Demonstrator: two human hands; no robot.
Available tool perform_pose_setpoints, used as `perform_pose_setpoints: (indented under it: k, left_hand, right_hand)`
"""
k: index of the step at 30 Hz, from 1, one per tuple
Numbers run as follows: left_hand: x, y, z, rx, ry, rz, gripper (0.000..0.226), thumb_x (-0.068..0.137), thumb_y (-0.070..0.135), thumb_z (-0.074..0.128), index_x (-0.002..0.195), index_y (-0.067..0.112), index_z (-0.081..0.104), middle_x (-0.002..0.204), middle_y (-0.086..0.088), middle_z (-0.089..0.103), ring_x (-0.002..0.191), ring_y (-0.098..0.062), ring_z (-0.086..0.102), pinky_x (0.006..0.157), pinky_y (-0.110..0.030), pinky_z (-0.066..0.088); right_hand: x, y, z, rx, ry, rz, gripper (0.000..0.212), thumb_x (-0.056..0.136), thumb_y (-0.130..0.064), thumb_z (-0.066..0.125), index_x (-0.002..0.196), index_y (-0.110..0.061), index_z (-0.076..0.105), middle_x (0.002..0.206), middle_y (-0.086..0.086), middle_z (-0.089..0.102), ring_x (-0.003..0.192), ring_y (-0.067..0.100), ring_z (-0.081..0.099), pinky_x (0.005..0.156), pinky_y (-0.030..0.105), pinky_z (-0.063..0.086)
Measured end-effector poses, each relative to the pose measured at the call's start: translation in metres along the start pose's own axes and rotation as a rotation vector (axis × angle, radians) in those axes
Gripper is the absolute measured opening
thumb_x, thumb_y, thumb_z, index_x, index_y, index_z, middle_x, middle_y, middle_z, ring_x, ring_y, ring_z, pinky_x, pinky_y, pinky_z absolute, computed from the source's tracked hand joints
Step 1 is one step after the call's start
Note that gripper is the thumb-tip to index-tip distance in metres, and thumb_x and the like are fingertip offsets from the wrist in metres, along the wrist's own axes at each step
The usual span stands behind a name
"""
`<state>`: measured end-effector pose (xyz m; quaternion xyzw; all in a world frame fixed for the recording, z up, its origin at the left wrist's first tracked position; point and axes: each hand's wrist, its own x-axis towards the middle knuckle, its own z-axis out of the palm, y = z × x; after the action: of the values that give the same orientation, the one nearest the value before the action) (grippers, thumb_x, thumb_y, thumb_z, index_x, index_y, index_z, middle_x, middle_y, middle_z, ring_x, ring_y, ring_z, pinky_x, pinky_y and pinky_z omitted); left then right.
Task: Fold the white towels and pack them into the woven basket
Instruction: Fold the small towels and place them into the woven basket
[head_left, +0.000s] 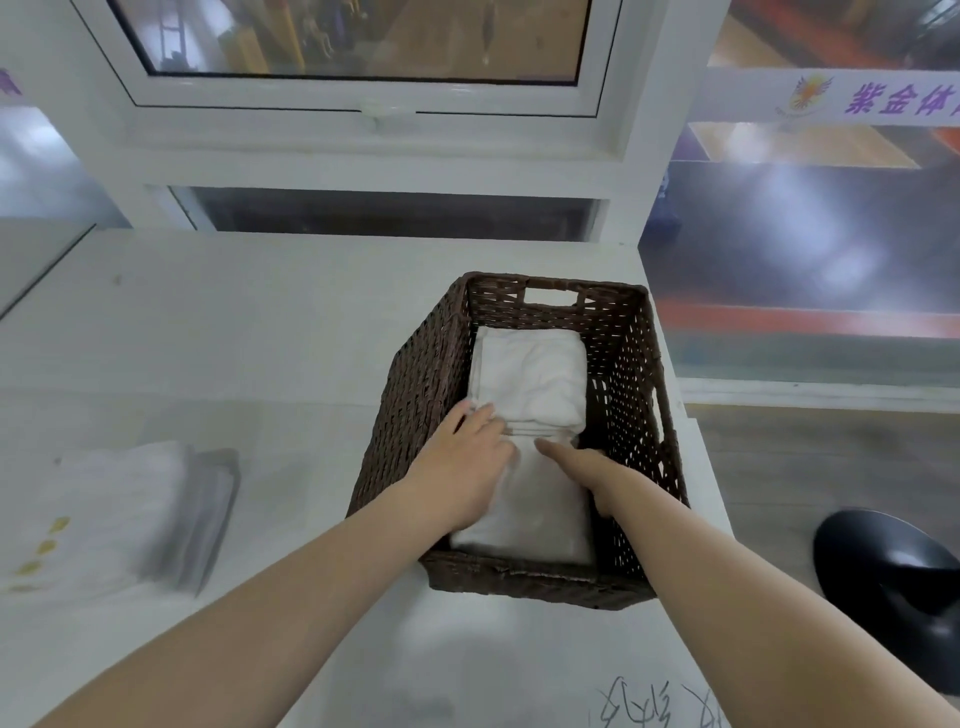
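A dark brown woven basket (431, 374) stands on the white table, right of centre. Inside it lie two folded white towels: one at the far end (530, 374) and one at the near end (540, 514). Both my hands reach into the basket. My left hand (462, 467) lies flat with straight fingers on the left side of the near towel, fingertips at the seam between the two towels. My right hand (587, 470) rests along the near towel's right side with fingers extended. More folded white towels (114, 514) are stacked at the table's left, blurred.
The white table (234, 332) runs up to a white window frame (363, 114) behind the basket. A black rounded object (893, 582) sits on the floor to the right of the table's edge. Handwriting (654, 701) marks the table's near part.
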<state>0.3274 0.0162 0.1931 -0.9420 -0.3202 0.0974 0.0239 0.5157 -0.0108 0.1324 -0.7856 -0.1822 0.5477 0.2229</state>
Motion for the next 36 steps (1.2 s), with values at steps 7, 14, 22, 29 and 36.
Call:
perform_pose_setpoints:
  k: [7, 14, 22, 29, 36]
  left_hand:
    - [-0.014, -0.027, 0.009, -0.602, 0.171, -0.333, 0.066, 0.092, 0.018, 0.046, 0.153, 0.024, 0.021, 0.164, 0.01, 0.0, 0.151, -0.019, -0.006, 0.122, -0.045, 0.007]
    - [-0.013, -0.022, 0.01, -0.889, 0.295, -0.355, 0.064, 0.092, 0.009, 0.046, 0.152, 0.02, 0.027, 0.163, 0.01, 0.009, 0.15, -0.014, 0.002, 0.122, -0.029, 0.004]
    - [-0.014, -0.022, 0.012, -0.887, 0.283, -0.338, 0.066, 0.092, 0.01, 0.046, 0.153, 0.024, 0.024, 0.162, 0.015, 0.006, 0.15, -0.01, -0.002, 0.117, -0.02, -0.001]
    - [-0.015, -0.024, 0.009, -0.913, 0.236, -0.347, 0.068, 0.091, 0.01, 0.045, 0.153, 0.028, 0.023, 0.161, 0.022, 0.001, 0.15, -0.008, -0.004, 0.119, -0.023, 0.004]
    - [-0.014, -0.023, 0.009, -0.863, 0.234, -0.346, 0.071, 0.091, 0.013, 0.046, 0.155, 0.026, 0.019, 0.16, 0.024, -0.003, 0.149, -0.005, -0.008, 0.115, -0.017, 0.002]
  right_hand:
    - [0.01, 0.021, -0.001, -0.036, -0.261, 0.13, 0.085, 0.062, -0.054, 0.086, 0.13, -0.012, 0.057, 0.13, 0.006, 0.063, 0.115, 0.021, 0.058, 0.105, 0.035, 0.04]
    - [0.022, 0.028, 0.021, 0.122, -0.209, 0.064, 0.076, 0.068, -0.044, 0.086, 0.129, -0.009, 0.056, 0.113, 0.009, 0.07, 0.096, 0.022, 0.068, 0.065, 0.028, 0.056]
    - [0.027, 0.021, 0.017, 0.296, -0.182, 0.069, 0.063, 0.076, -0.057, 0.073, 0.12, -0.012, 0.065, 0.112, 0.011, 0.071, 0.102, 0.026, 0.068, 0.082, 0.035, 0.056]
    - [0.042, -0.015, -0.012, 0.612, 0.436, -0.164, 0.064, 0.078, -0.06, 0.05, 0.119, -0.012, 0.062, 0.117, 0.004, 0.065, 0.107, 0.029, 0.059, 0.101, 0.043, 0.045]
    - [0.091, -0.043, -0.029, 0.394, 0.08, -0.173, 0.086, 0.074, -0.076, 0.054, 0.144, -0.026, 0.044, 0.137, -0.002, 0.054, 0.116, 0.023, 0.057, 0.087, 0.034, 0.048]
